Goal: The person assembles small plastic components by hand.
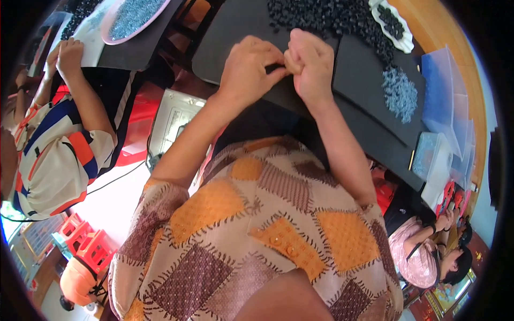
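Note:
My left hand (247, 74) and my right hand (311, 68) meet over the near edge of a dark table (222, 40). The left thumb and forefinger pinch close together, touching the curled fingers of the right hand. Whatever lies between the fingertips is too small or too hidden to make out. Beyond the hands spreads a heap of small black plastic pieces (326, 17). To the right of my right hand sits a smaller pile of blue-grey pieces (400, 96).
A white scalloped dish (408, 44) with black pieces stands at the far right. Translucent plastic bins (447, 99) and a box of blue pieces (426, 152) line the right edge. At left, a co-worker's hands (69, 58) are near a pink-rimmed bowl (108, 33).

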`<state>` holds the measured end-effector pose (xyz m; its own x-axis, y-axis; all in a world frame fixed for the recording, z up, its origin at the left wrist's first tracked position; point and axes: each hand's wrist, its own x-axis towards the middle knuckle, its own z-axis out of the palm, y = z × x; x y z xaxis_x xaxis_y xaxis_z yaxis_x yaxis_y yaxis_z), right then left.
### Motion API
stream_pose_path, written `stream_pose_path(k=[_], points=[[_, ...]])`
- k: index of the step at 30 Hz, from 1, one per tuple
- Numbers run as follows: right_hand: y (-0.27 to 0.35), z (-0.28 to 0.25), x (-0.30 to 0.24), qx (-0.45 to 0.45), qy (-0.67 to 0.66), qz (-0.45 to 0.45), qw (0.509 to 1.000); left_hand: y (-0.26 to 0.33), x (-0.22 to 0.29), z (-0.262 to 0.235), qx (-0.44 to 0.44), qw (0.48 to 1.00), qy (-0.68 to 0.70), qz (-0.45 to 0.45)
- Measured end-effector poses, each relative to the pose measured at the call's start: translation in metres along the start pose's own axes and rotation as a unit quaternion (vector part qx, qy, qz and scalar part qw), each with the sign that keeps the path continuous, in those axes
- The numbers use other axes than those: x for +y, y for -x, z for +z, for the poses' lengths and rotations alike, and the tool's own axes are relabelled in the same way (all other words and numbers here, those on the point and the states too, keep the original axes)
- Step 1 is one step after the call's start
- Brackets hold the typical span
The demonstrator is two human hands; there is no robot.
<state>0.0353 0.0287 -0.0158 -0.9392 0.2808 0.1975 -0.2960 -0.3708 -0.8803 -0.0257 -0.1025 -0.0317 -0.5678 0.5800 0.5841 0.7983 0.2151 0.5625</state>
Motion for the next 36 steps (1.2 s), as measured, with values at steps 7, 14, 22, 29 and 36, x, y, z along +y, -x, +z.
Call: stream_pose_path(k=[7,14,22,29,36], points=[[-0.017,0.007,-0.044,-0.052,-0.032,-0.083,0.995,0.004,-0.006,0.006,0.005,1.000,0.007,-0.002],[-0.006,-0.007,-0.002,-0.025,0.089,-0.027,0.995,0.003,-0.003,0.005,-0.030,0.999,-0.010,-0.019],[0.002,0.002,0.001,0.018,0.203,-0.085,0.975,0.006,-0.003,0.008,-0.041,0.999,0.007,-0.033],[-0.003,-0.002,-0.010,-0.063,0.084,-0.070,0.992,0.007,-0.006,0.010,-0.055,0.998,-0.011,-0.040],[0.000,-0.016,0.002,-0.071,0.206,-0.077,0.973,0.007,-0.006,0.013,-0.055,0.998,-0.017,-0.036]])
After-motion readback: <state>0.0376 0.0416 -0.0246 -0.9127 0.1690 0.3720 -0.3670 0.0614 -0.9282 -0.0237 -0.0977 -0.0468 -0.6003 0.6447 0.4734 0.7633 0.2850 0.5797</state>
